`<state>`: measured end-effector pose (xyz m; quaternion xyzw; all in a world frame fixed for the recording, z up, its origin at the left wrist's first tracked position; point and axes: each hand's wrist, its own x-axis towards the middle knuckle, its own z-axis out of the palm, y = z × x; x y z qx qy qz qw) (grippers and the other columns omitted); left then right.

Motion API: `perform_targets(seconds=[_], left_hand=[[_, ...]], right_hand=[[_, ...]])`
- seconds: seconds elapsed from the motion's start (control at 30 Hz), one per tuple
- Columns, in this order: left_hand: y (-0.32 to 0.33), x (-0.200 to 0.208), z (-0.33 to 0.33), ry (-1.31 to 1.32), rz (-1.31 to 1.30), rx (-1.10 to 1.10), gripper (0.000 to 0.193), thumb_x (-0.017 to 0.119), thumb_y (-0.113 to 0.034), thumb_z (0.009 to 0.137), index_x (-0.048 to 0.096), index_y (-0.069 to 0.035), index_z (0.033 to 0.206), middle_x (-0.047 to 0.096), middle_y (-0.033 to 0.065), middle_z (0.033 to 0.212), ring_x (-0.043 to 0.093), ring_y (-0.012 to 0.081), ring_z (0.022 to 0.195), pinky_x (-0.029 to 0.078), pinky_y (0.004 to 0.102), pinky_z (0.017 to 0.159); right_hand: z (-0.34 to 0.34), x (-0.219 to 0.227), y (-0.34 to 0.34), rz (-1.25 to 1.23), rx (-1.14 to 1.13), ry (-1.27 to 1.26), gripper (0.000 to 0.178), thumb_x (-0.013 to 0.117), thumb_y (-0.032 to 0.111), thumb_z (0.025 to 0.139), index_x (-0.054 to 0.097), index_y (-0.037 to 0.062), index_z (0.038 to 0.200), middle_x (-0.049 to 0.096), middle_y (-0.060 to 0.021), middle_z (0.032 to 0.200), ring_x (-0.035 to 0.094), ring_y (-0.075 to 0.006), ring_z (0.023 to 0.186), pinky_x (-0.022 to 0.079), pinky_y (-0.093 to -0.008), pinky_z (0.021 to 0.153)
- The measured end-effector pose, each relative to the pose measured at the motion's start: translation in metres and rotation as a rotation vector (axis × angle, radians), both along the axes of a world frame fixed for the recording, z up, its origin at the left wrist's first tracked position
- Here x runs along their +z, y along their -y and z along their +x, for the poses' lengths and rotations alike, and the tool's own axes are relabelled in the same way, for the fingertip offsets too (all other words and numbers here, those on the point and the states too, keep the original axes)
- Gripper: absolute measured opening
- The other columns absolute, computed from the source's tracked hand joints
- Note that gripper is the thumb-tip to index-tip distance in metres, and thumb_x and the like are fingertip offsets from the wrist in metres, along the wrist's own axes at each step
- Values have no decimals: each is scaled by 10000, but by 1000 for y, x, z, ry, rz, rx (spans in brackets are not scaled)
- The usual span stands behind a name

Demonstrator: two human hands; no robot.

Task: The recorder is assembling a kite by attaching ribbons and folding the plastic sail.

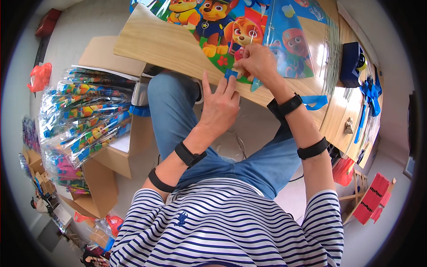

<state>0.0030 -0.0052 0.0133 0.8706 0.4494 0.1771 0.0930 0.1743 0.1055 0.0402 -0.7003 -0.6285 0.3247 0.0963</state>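
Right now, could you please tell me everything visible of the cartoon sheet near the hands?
The cartoon sheet looks like glossy plastic, with bright puppies on blue and green. It lies spread on the pale table, its left edge curved, its far part out of view. The bent fingers of the right hand are at its near end, their grip hidden; the left hand reaches a small blue piece there.

Multicoloured cartoon-print sheet [215, 20], blue jeans [169, 100], navy-striped shirt [231, 222]
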Motion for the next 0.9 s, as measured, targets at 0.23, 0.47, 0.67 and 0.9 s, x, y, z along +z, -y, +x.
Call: perform_targets(seconds=[0.23,0.47,0.67,0.9], left_hand=[[16,-2,-7,85,-42,19,365,847,-160,686,676,-21,977,503,157,1529,453,344,1421,229,760,1150],[26,2,-21,59,-92,-2,346,845,-155,697,662,-32,963,496,156,1533,424,342,1457,222,768,1144],[25,5,-20,46,-91,-12,335,845,-149,700,661,-35,957,503,148,1518,438,339,1441,217,778,1138],[13,12,-23,58,-62,9,321,828,-152,736,661,-38,985,554,140,1462,508,326,1371,251,734,1145]], right_hand=[[-2,-11,16,138,8,8,296,870,280,726,673,61,696,721,-74,652,718,-236,654,542,-378,618],[-10,-7,21,176,10,47,319,891,313,713,690,67,694,712,-101,676,703,-281,670,523,-406,618],[-14,-6,21,190,80,162,359,884,375,716,703,65,721,718,-102,737,712,-310,728,522,-422,633],[3,1,25,377,-68,156,328,823,368,792,712,60,795,718,-137,770,711,-336,772,536,-453,667]])
